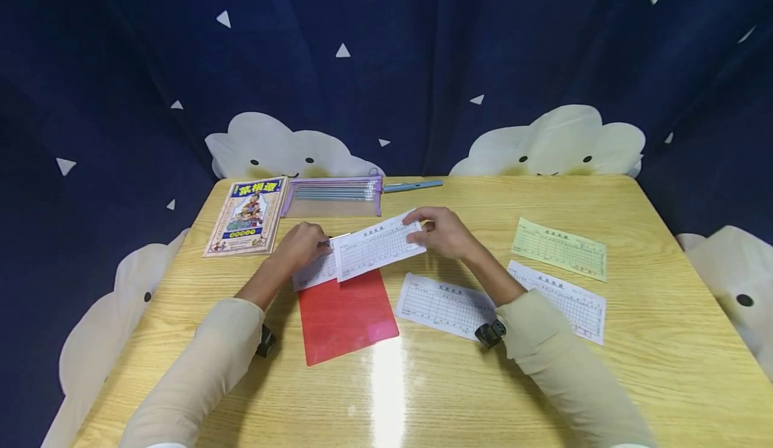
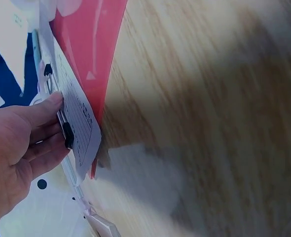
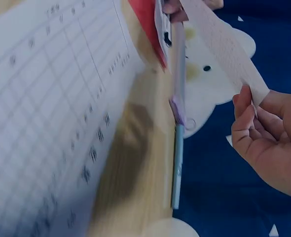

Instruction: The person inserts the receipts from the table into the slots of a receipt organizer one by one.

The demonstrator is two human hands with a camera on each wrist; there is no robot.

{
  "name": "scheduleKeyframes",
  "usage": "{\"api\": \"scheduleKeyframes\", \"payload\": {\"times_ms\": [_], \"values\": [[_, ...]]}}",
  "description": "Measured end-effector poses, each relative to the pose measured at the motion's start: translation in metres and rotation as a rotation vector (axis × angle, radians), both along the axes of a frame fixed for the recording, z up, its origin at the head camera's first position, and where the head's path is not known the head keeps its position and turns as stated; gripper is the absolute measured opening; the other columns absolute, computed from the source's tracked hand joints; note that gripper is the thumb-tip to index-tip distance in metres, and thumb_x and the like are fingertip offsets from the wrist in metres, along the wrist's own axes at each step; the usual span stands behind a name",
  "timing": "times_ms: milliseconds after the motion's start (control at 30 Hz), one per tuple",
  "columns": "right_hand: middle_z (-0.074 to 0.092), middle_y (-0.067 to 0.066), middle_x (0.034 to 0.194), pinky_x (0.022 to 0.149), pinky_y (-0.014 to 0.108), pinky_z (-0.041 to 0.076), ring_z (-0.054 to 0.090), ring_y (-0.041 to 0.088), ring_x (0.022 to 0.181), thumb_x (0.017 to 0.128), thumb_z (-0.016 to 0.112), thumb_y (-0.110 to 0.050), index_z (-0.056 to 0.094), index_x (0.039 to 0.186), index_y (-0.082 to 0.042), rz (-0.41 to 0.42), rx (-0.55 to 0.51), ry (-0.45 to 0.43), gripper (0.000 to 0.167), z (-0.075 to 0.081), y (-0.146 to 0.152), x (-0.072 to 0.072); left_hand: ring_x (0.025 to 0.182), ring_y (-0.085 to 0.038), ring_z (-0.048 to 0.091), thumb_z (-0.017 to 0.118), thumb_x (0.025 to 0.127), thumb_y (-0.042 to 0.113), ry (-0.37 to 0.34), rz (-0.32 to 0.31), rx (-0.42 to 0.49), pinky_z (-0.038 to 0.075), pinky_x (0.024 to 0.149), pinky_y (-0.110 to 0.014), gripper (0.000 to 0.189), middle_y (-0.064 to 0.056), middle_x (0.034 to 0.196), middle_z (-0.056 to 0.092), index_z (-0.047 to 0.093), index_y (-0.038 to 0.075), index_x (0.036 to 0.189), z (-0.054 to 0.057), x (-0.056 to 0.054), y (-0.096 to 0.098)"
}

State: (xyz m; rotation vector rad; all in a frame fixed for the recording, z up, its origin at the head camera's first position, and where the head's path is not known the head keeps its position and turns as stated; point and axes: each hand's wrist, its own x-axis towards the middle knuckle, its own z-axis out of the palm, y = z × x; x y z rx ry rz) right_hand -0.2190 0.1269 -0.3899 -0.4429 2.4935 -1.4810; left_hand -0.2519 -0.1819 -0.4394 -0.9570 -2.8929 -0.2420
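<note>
My left hand [image 1: 298, 247] pinches the metal clip [image 2: 67, 132] at the top edge of a red clipboard [image 1: 347, 317], its thumb on the clip's bar in the left wrist view. A white printed form [image 1: 314, 275] lies on the board under the clip. My right hand [image 1: 445, 232] pinches another white form [image 1: 379, 250] by its right end, thumb and fingers on either face. That form is raised and tilted, overlapping the one on the board and hiding part of the board's upper edge.
A third white form [image 1: 441, 304] lies right of the board, partly beneath my right forearm. Farther right are one more white form [image 1: 564, 297] and a green form [image 1: 560, 248]. Behind stand a comic-style book [image 1: 244, 216], a purple-edged pencil pouch [image 1: 332, 196] and a blue pen [image 1: 413, 186].
</note>
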Motion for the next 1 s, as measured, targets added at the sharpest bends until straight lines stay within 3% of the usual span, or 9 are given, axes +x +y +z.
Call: {"api": "scheduleKeyframes", "payload": {"times_ms": [133,367,600,767,1000], "values": [[0.061,0.017,0.102,0.046,0.018,0.031,0.046,0.008,0.058,0.081,0.07,-0.001,0.064,0.111,0.001,0.048,0.013,-0.048,0.031,-0.009,-0.019,-0.004,0.068,-0.024,0.066,0.073,0.078,0.01,-0.001,-0.006,0.013,0.053,0.062,-0.037,0.008,-0.008,0.071,0.069,0.071,0.006,0.071,0.0,0.0,-0.001],[0.061,0.013,0.1,0.051,0.018,0.038,0.051,0.009,0.065,0.08,0.071,-0.003,0.066,0.109,-0.003,0.065,0.118,-0.06,0.03,-0.023,-0.052,-0.004,0.07,-0.022,0.066,0.075,0.078,0.015,-0.043,0.022,0.016,0.054,0.064,-0.036,0.01,-0.007,0.073,0.069,0.073,0.005,0.078,0.003,0.0,-0.002],[0.065,0.01,0.096,0.059,0.017,0.042,0.055,0.01,0.069,0.076,0.076,-0.007,0.068,0.104,-0.007,0.04,0.249,0.02,0.029,-0.037,-0.073,-0.01,0.068,-0.023,0.066,0.075,0.078,0.016,0.014,-0.025,0.007,0.054,0.063,-0.035,0.011,-0.006,0.07,0.067,0.072,0.006,0.074,0.002,-0.001,-0.002],[0.068,0.008,0.1,0.068,0.02,0.047,0.061,0.015,0.083,0.076,0.076,-0.01,0.07,0.102,-0.01,0.017,0.324,-0.003,0.028,-0.044,-0.084,-0.017,0.068,-0.024,0.065,0.073,0.08,0.013,0.039,-0.055,-0.031,0.055,0.064,-0.036,0.01,-0.007,0.07,0.066,0.07,0.006,0.073,-0.001,-0.001,-0.001],[0.068,0.007,0.11,0.086,0.029,0.048,0.055,0.017,0.093,0.077,0.076,-0.013,0.071,0.103,-0.013,-0.014,0.373,0.0,0.027,-0.05,-0.09,-0.022,0.073,-0.03,0.062,0.067,0.083,0.009,0.112,-0.104,-0.048,0.054,0.066,-0.038,0.013,-0.014,0.076,0.063,0.066,0.001,0.074,-0.008,0.003,0.0]]}}
